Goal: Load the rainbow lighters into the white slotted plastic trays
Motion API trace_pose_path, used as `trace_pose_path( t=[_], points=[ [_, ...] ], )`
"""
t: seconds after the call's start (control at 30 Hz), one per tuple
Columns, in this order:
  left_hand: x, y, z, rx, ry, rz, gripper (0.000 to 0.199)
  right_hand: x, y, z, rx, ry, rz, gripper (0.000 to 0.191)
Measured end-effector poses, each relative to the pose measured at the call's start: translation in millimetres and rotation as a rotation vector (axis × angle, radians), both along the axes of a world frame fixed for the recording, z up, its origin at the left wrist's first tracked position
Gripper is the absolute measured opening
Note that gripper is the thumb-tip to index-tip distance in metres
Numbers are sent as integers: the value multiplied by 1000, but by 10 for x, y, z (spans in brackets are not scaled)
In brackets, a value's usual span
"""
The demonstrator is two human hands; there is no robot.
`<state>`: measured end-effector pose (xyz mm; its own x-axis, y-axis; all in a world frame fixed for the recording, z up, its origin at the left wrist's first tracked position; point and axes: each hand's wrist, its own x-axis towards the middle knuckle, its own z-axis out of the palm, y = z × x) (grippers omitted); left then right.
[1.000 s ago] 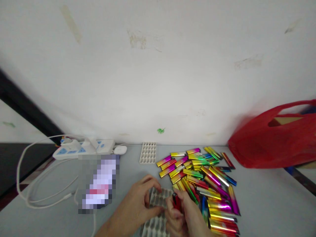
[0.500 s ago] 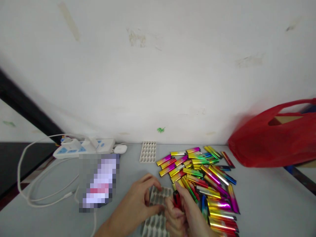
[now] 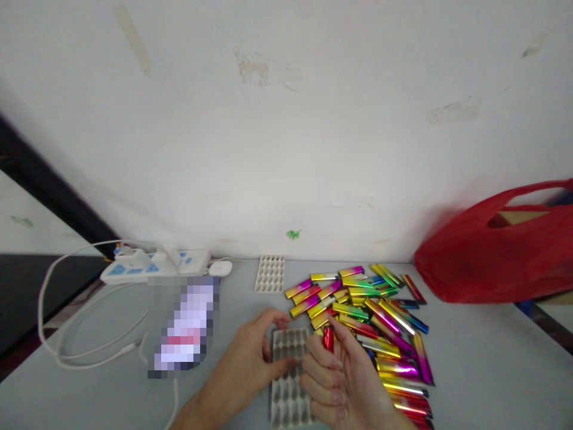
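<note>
Since the red lighter [image 3: 328, 339] now shows red at its top instead of black, I judge it reoriented but unplaced, my right grip [image 3: 340, 379] clenched round it at the dimpled tray [image 3: 287, 393], left grip [image 3: 255, 352] loosely spread alongside.

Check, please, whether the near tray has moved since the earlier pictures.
Yes. Judged against the far tray, the near tray has shifted slightly forward, toward the wall, and its near end has swung right.
</note>
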<state>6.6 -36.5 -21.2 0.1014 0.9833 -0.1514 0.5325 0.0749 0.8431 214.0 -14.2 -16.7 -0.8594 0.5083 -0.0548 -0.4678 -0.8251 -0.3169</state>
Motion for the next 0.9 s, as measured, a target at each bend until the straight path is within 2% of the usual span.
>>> trace_pose_path(
  t=[0.2,0.37,0.5,0.63,0.77,0.9],
  points=[
    [-7,4,-26,4,-4,-6,42,13,6,-101,-35,24,-92,72],
    [-14,6,-12,-1,-7,-16,40,3,-51,-118,21,-51,-44,70],
    [-5,14,-1,14,-5,0,39,-21,-60,-99,61,-80,-26,72],
    [5,19,12,14,6,11,37,-57,-63,-30,78,-236,-40,72],
    [2,19,13,14,11,1,35,-78,-104,7,180,-409,-189,58],
    [2,17,13,-4,44,-2,38,-52,-110,12,430,-553,-392,52]
  ],
)
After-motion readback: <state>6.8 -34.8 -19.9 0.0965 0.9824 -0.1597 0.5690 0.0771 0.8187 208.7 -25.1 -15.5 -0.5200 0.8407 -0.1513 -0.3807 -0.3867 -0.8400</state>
